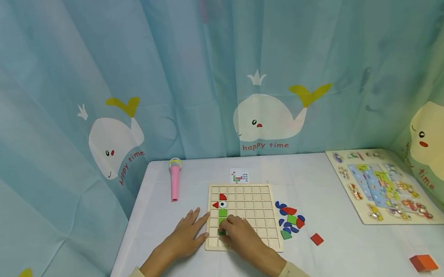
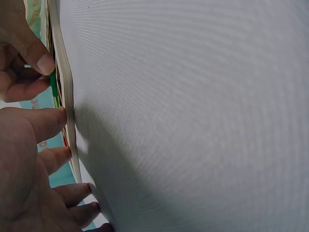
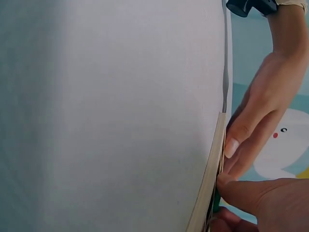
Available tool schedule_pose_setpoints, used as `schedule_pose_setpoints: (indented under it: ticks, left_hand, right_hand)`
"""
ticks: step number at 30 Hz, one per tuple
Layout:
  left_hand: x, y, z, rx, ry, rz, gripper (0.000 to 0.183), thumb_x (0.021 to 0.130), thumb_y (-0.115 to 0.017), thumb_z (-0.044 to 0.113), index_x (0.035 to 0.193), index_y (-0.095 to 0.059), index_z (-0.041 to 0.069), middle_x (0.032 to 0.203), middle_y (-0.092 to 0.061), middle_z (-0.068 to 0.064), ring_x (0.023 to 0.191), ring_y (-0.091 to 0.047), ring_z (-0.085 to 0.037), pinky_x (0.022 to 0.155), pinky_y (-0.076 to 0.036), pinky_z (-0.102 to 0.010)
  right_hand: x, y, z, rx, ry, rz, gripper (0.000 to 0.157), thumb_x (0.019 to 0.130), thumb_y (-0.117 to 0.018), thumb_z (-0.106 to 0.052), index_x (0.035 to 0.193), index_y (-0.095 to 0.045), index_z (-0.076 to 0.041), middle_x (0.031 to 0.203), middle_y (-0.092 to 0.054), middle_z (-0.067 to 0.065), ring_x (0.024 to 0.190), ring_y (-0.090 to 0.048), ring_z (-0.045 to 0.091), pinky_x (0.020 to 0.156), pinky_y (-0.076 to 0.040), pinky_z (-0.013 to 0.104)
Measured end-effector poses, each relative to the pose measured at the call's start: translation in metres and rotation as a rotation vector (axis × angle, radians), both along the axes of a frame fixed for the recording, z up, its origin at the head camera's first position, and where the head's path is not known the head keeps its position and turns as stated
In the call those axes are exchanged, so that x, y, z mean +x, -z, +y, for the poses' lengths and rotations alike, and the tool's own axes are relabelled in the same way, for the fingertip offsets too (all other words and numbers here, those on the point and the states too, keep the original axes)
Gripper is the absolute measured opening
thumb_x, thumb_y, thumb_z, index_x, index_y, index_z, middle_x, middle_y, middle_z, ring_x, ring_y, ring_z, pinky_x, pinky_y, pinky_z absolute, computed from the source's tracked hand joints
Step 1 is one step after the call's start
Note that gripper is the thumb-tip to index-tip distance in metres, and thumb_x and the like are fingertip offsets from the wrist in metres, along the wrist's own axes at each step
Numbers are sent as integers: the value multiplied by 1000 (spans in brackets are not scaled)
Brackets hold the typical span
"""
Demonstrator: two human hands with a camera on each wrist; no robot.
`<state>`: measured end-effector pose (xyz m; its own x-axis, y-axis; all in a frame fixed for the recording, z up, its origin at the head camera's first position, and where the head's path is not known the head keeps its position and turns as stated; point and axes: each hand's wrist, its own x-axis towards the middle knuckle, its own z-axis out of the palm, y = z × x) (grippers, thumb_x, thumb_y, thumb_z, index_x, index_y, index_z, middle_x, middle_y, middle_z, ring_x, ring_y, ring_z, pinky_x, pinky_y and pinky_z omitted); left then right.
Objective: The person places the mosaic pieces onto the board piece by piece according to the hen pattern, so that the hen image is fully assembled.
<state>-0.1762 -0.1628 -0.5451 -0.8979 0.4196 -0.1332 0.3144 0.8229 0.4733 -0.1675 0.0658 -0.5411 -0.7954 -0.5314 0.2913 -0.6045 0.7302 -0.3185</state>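
The right hand [image 1: 242,235] pinches a green piece [image 2: 53,86] near the board [image 1: 254,198]'s near-left corner; the left hand [image 1: 185,236], fingers extended, touches its left edge.

White table [image 1: 340,257] bears grid board [image 1: 260,215]

Right of the board lie coloured pieces [image 1: 292,219], a red square [image 1: 317,239] and, farther out, a picture puzzle [image 1: 386,219] and an orange block [image 1: 423,262]; behind the board, a small card [image 1: 239,176]; to its left, a pink microphone [image 1: 174,182]
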Motion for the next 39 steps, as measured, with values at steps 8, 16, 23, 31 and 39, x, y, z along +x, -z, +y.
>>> schedule_pose_setpoints:
  ticks: [8,16,23,31,39]
  left_hand:
    - [-1,1,0,-20,2,-1,61,109,-57,37,165,-39,19,172,-27,-21,160,-22,-44,127,-24,-63]
    - [-2,2,0,-13,3,0,61,109,-58,37,165,-39,19,172,-27,-21,160,-22,-45,127,-24,-63]
    - [-2,4,0,-17,0,4,62,109,-58,38,165,-39,20,172,-27,-20,160,-22,-44,127,-24,-63]
    - [-1,2,1,-7,7,-1,61,109,-57,37,165,-40,18,172,-27,-21,160,-22,-45,127,-24,-64]
    - [0,0,2,-23,-9,-13,63,109,-57,38,165,-38,19,173,-26,-19,161,-19,-42,128,-22,-61]
  right_hand:
    - [-4,1,3,1,0,3,17,86,-88,-15,98,-76,-12,93,-64,-2,80,-55,9,71,-53,25]
    - [-6,2,5,1,10,-11,14,89,-86,-18,97,-75,-15,91,-62,-5,79,-54,8,67,-47,25]
    - [-5,0,4,-21,30,-29,13,89,-86,-15,97,-76,-14,91,-61,-3,78,-51,8,66,-42,24]
    - [-1,-9,18,-37,70,-79,14,87,-86,-11,98,-77,-12,93,-61,-1,80,-55,12,65,-38,26]
    - [8,-19,74,-52,207,-161,21,86,-86,-6,100,-72,-11,96,-62,1,86,-56,14,74,-49,34]
